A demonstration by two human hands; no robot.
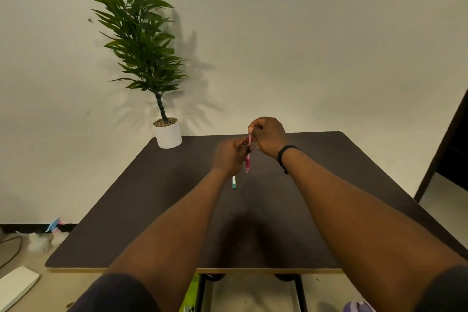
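Right hand, just above frame ctr, fingers curled, pinches top end of slim pink plastic pen btwn thumb & fingertips; black band on its wrist. Left hand, touching it at lower left, also curled, grips pen's middle. Pen hangs approx upright, lower tip free, above dark brown rectangular surface, not touching it. Just below left hand, white pen w/ teal end lies flat on surface, partly hidden by the wrist. Far left corner of surface: green leafy plant in white round pot, close to pale wall. Lower left of frame: flat white box
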